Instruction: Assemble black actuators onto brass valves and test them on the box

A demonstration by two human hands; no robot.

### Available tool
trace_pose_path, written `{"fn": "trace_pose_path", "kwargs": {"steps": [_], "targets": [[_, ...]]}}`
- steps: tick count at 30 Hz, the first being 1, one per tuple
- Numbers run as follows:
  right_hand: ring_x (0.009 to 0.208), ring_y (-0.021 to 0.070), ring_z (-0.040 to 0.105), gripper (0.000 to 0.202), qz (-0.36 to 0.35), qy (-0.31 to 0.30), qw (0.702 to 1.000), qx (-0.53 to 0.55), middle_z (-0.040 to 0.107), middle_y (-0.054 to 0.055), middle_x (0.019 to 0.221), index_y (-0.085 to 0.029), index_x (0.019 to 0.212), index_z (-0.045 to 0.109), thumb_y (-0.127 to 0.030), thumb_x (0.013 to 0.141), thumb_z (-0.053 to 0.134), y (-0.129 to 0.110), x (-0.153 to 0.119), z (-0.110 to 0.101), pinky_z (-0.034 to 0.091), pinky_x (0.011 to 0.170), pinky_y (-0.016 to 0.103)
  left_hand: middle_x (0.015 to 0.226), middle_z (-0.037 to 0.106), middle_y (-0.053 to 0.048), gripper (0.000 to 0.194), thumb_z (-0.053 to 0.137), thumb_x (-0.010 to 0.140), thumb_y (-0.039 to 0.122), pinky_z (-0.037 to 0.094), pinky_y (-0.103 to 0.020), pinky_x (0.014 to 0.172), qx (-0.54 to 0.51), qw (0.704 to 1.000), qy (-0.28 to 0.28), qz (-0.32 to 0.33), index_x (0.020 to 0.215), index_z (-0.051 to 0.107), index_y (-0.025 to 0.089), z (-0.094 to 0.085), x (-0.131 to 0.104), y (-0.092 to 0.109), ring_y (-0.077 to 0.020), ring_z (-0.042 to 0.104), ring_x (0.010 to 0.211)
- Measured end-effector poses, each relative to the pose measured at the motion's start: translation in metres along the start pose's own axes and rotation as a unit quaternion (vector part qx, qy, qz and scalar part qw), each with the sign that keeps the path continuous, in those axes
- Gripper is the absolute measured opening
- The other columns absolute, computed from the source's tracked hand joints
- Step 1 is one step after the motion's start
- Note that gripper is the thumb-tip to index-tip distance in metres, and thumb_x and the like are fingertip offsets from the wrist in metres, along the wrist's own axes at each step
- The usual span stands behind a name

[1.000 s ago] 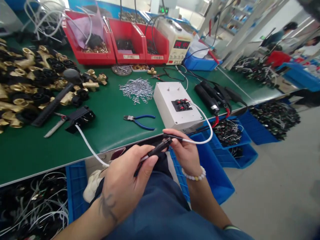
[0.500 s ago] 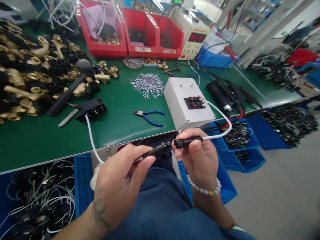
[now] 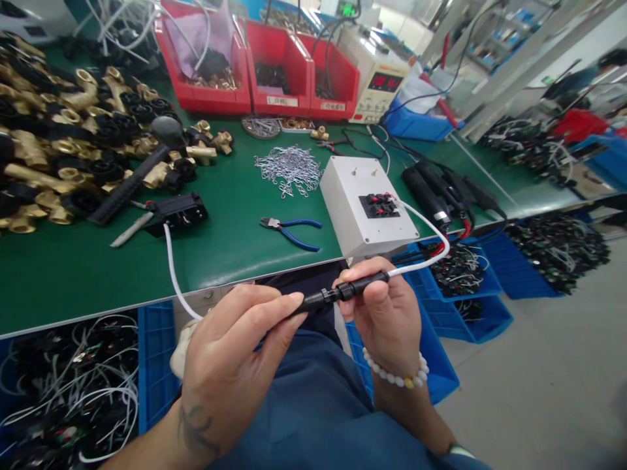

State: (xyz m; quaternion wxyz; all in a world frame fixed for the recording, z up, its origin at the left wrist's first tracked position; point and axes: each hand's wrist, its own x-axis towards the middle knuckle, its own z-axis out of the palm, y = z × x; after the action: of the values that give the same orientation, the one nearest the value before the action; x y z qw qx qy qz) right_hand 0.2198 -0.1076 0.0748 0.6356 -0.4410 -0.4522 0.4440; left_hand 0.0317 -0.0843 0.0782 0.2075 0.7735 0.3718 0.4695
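- Hands both closed in pinching grips: the left hand (image 3: 235,352) holds a black plug (image 3: 313,301), the right hand (image 3: 389,320) a black connector (image 3: 365,285).
- Plug and connector meet end to end, just off the near edge of the bench (image 3: 230,258).
- White cord (image 3: 443,251) curves from the connector to the pale box (image 3: 347,212) on the right of the bench.
- Blue-handled pliers (image 3: 294,235) lie left of that box, with metal clips (image 3: 289,168) on their far side.
- Brass fittings (image 3: 29,150) crowd the far left; red bins (image 3: 215,98) stand at the far side.
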Motion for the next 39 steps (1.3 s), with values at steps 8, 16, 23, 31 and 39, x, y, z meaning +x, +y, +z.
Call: {"fn": "trace_pose_path", "kwargs": {"steps": [8,16,23,31,39], "targets": [[0.055,0.0081,0.059,0.021,-0.019,-0.021,0.999,-0.024,0.067,-0.001,0.072,-0.024,0.097,0.073,-0.044,0.093,0.073,0.002,0.0,-0.001,0.05,0.052,0.018,0.092,0.072,0.002,0.016,0.071,0.092,0.011,0.058,-0.019,0.072,-0.015,0.999,-0.028,-0.017,0.102,0.066,0.022,-0.001,0.002,-0.001,-0.0092,0.068,0.078],[0.05,0.0088,0.055,0.04,0.145,-0.109,0.981,-0.073,0.065,0.0,0.064,-0.017,0.094,0.069,-0.057,0.097,0.063,0.021,-0.006,-0.036,0.045,0.05,0.019,0.08,0.072,0.0,0.011,0.061,0.099,0.026,0.054,-0.023,0.058,-0.016,0.98,-0.197,0.003,0.095,0.069,0.019,0.002,0.005,-0.014,-0.0135,0.069,0.067],[0.058,0.0122,0.066,0.029,0.248,-0.423,0.817,-0.304,0.072,0.003,0.071,-0.016,0.103,0.076,-0.042,0.098,0.063,-0.022,0.014,-0.084,0.05,0.054,0.02,0.125,0.067,-0.017,0.039,0.052,0.099,0.046,0.046,-0.054,0.109,0.217,0.956,0.102,-0.169,0.119,0.067,0.016,-0.033,0.041,-0.106,-0.0335,0.06,0.122],[0.078,0.0158,0.07,0.015,-0.143,0.066,0.874,-0.46,0.073,0.005,0.083,-0.016,0.094,0.074,-0.028,0.093,0.065,-0.043,0.148,-0.08,0.054,0.077,0.029,0.114,0.073,-0.013,0.046,0.053,0.095,0.053,0.051,-0.051,0.102,0.208,0.955,-0.011,-0.212,0.122,0.068,0.018,-0.019,0.043,-0.151,-0.0337,0.066,0.109],[0.082,0.0153,0.07,0.045,0.012,0.003,0.841,-0.541,0.076,0.011,0.083,0.0,0.086,0.077,-0.041,0.09,0.058,-0.005,0.222,-0.085,0.047,0.077,0.029,0.121,0.065,-0.007,0.06,0.076,0.084,0.057,0.054,-0.039,0.1,0.046,0.995,0.036,-0.086,0.13,0.057,0.022,-0.016,0.016,-0.099,-0.0249,0.065,0.113]]}}
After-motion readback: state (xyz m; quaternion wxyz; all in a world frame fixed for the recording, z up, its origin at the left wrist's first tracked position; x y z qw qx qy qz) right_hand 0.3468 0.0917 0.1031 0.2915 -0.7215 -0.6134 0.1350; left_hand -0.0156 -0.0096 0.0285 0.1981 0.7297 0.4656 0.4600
